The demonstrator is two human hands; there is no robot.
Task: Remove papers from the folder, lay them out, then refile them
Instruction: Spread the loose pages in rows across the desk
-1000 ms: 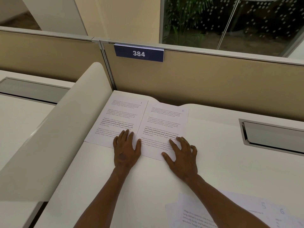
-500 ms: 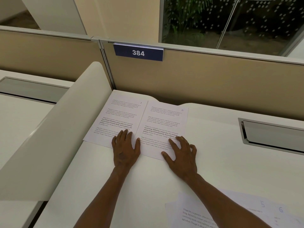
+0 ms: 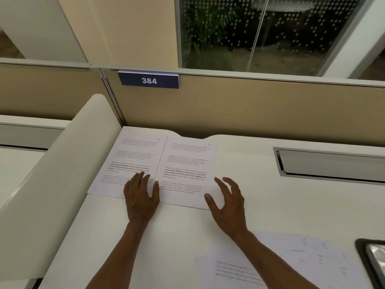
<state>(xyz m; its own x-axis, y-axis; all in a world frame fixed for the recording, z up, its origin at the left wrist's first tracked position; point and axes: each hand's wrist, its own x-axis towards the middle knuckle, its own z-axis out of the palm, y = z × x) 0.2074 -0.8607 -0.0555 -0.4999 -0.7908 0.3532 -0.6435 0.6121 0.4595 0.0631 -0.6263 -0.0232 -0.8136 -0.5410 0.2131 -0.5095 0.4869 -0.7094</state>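
- Since half a second before, the right hand [image 3: 228, 202] had lifted off the right sheet [image 3: 188, 171] and drifted just past its right edge, fingers spread and loosely curved, holding nothing; only the thumb tip stayed near the sheet's lower right corner.
- Both laid-out sheets were flat on the tabletop [image 3: 245, 167], side by side with inner edges touching or slightly overlapping, directly ahead of the two hands.
- The left hand [image 3: 141, 195] was pressed flat, fingers straight and close together, on the lower right part of the left sheet [image 3: 133, 157], its thumb reaching onto the neighbouring page; its grip was apart, nothing clasped.
- Behind the right wrist, nearer the person, a loose pile of further sheets [image 3: 277, 265] lay fanned, two marked 5 and 6.
- Judged from this, laying out was under way, with the next page probably to go beside the right sheet.
- To do it well: keep the left palm pinning the pair so neither skids, lift one page only from the pile, and set its edge against the right sheet.
- Right of the pile, a dark object [image 3: 373, 265] at the frame's edge could not be identified.
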